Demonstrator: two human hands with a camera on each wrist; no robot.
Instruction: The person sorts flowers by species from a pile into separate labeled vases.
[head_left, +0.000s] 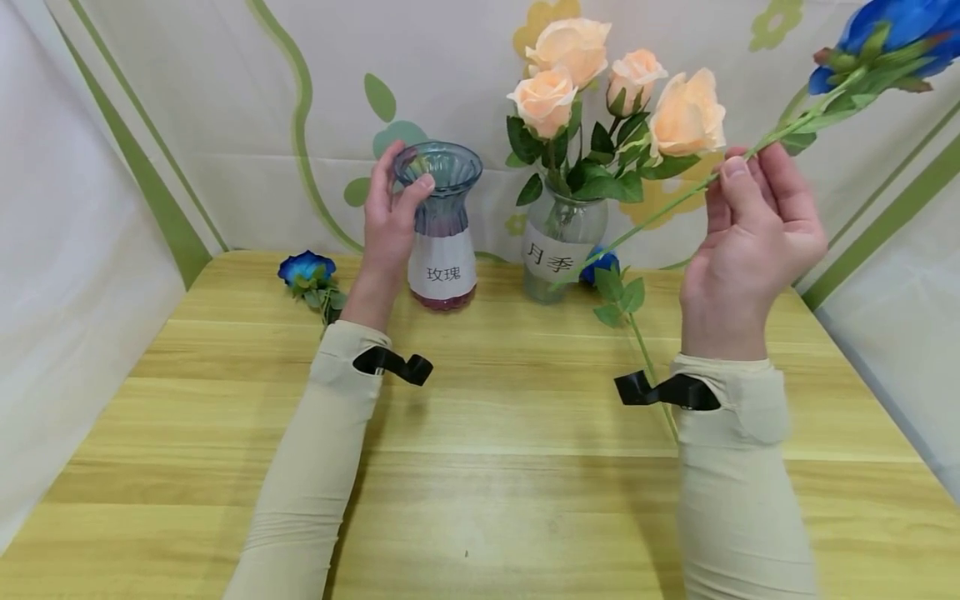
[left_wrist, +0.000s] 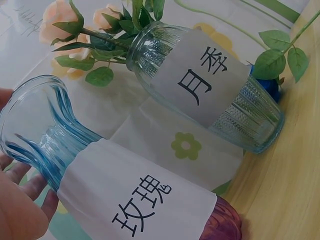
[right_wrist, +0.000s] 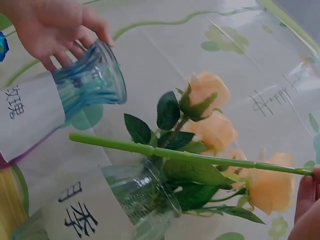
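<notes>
My left hand [head_left: 392, 212] grips the flared neck of a blue-to-purple glass vase [head_left: 442, 262], thumb over its rim and fingers behind. The vase stands upright on the table and bears a white paper label. In the left wrist view, its mouth [left_wrist: 35, 107] holds no flower. My right hand [head_left: 742, 225] pinches the green stem of a blue rose [head_left: 892, 46] between thumb and fingers. Its bloom points up and right, partly out of frame. The bare stem end [right_wrist: 110, 143] slants down leftward, passing in front of the clear vase [head_left: 566, 225] in the head view.
Several peach roses [head_left: 577, 54] fill the labelled clear vase. One blue rose [head_left: 306, 268] lies at the table's left rear. Another blue rose [head_left: 602, 268] lies beside the clear vase; a leafy stem [head_left: 637, 333] runs toward my right wrist. A patterned cloth [head_left: 300, 192] hangs behind the wooden table [head_left: 450, 500].
</notes>
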